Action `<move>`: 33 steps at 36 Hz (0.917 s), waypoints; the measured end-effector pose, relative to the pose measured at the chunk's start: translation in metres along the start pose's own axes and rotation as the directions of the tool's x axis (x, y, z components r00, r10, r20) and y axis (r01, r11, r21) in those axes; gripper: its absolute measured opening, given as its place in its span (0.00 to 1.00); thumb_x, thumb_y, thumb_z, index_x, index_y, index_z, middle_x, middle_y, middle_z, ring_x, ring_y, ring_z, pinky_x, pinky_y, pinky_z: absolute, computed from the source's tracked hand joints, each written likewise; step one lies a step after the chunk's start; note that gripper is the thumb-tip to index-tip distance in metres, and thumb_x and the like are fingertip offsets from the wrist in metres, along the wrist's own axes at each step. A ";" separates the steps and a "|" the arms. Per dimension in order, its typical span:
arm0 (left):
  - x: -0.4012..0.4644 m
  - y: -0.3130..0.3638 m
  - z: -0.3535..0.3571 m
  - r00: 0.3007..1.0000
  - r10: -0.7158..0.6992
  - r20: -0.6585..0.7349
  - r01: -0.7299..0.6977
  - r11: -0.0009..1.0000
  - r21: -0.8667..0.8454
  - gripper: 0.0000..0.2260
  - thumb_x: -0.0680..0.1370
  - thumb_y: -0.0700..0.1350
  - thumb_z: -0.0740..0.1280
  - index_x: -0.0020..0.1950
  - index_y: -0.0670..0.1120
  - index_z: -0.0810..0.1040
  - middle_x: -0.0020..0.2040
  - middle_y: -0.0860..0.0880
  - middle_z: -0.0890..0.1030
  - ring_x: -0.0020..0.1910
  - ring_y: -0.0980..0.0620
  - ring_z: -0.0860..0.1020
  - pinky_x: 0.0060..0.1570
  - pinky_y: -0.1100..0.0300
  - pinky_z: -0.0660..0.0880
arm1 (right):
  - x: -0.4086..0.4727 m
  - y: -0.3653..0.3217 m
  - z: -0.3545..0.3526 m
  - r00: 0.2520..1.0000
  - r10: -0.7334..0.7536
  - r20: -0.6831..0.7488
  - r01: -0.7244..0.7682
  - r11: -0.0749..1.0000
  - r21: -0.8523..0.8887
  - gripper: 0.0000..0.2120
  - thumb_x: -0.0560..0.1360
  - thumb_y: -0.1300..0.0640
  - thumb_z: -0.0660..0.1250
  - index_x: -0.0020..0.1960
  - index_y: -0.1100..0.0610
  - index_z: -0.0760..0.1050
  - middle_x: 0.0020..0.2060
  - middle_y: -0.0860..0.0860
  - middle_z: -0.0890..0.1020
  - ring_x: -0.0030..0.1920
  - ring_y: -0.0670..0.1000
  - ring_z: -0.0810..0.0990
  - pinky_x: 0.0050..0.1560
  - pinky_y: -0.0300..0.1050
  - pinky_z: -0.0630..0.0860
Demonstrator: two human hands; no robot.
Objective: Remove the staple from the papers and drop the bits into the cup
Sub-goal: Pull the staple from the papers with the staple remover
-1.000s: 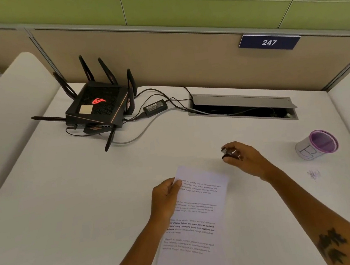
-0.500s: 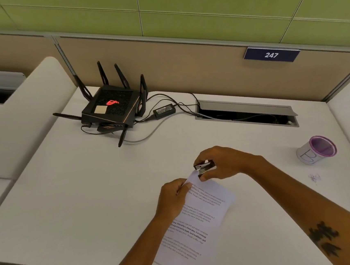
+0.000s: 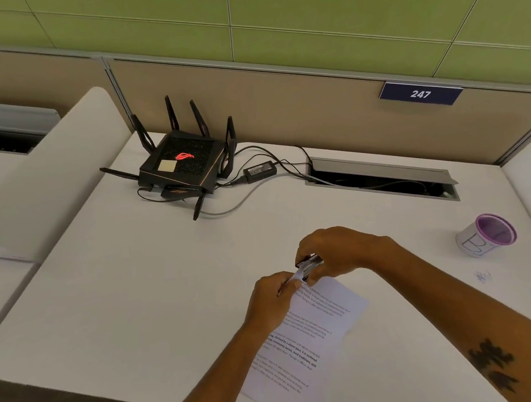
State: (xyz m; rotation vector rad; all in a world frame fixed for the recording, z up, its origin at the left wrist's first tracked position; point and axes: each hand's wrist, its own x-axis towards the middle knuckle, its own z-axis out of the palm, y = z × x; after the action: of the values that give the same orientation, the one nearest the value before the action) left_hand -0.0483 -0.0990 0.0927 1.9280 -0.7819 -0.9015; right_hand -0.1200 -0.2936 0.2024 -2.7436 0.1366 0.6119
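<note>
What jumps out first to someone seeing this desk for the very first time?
Two hands meet mid-desk: the left hand pinches the top corner of the papers while the right hand works a staple remover there. A black router with a red glow sits at the back left, a purple-rimmed cup at the right.

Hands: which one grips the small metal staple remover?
The right hand grips the staple remover; the left hand pinches the white printed papers at their top corner.
</note>
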 end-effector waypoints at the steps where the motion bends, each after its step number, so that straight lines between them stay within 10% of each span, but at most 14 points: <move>1: 0.000 0.000 -0.001 1.000 0.002 -0.001 -0.002 1.000 0.002 0.13 0.86 0.56 0.64 0.49 0.49 0.80 0.41 0.54 0.84 0.38 0.54 0.82 0.37 0.67 0.74 | 0.000 -0.002 0.000 1.000 -0.003 0.006 0.003 1.000 -0.013 0.21 0.74 0.41 0.75 0.64 0.46 0.80 0.58 0.41 0.83 0.54 0.44 0.77 0.54 0.43 0.76; 33: -0.002 -0.001 -0.008 1.000 0.009 0.017 -0.010 1.000 0.026 0.11 0.86 0.57 0.64 0.54 0.52 0.82 0.50 0.55 0.86 0.44 0.53 0.86 0.40 0.69 0.78 | 0.002 -0.027 -0.018 0.994 0.038 0.101 -0.013 0.970 -0.242 0.17 0.76 0.45 0.75 0.62 0.51 0.82 0.55 0.47 0.84 0.51 0.51 0.83 0.55 0.49 0.81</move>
State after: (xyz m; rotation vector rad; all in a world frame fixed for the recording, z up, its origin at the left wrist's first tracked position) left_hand -0.0431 -0.0937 0.0955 1.9401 -0.8157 -0.9070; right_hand -0.1068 -0.2737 0.2248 -2.9372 0.0771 0.8279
